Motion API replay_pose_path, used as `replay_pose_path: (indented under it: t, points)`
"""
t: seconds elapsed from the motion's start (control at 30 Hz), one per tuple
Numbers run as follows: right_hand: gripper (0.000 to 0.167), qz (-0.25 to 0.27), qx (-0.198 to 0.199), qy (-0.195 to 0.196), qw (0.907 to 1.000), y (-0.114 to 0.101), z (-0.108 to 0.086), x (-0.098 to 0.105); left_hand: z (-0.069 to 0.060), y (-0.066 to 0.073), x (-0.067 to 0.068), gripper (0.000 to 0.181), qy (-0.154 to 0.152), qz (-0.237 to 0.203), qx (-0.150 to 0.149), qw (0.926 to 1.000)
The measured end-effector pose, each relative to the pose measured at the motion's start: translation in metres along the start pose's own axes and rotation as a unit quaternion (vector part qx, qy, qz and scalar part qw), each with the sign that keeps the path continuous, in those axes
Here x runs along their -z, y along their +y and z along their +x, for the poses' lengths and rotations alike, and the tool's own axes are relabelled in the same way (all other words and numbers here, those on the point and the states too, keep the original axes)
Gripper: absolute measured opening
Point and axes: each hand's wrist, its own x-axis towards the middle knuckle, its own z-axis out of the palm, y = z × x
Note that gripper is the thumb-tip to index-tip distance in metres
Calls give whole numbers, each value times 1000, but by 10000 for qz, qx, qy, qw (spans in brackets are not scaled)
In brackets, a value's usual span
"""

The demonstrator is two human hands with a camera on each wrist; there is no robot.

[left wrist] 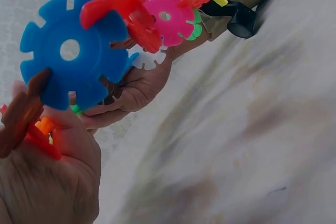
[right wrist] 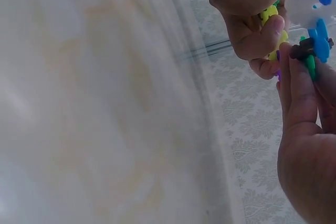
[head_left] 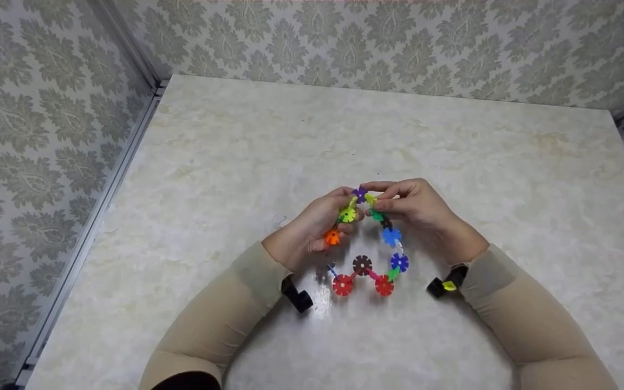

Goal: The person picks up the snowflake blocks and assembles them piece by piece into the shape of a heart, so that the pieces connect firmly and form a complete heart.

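Notched plastic discs, slotted edge to edge, make a colourful loop [head_left: 391, 236] held up between both hands in the head view. My left hand [head_left: 318, 221] grips its left side, around the yellow-green disc [head_left: 348, 215] and the orange disc [head_left: 332, 236]. At the top, a purple disc [head_left: 360, 195] sits between the two hands. My right hand [head_left: 417, 205] pinches the upper right part near a yellow piece and a green disc [head_left: 376, 215]. Two red discs [head_left: 343, 285] hang lowest. A large blue disc [left wrist: 47, 61] fills much of the left wrist view, partly hiding the hands.
The pale marbled table [head_left: 268, 135] extends all round the hands. Patterned wallpaper [head_left: 344, 43] stands behind its far edge and at the left. Black wrist straps with small black devices [head_left: 297, 295] sit near both sleeves.
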Motion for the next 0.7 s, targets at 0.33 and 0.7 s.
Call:
replay_pose_path:
  t: [0.33,0.7]
  points:
    - [18,79,-110,9,9999,-1,0,1,0,0,0,13,-55,-76,150,9998]
    - [17,82,-240,144,9996,-3,1,0,-2,0,-1,16,-113,-110,175,9997]
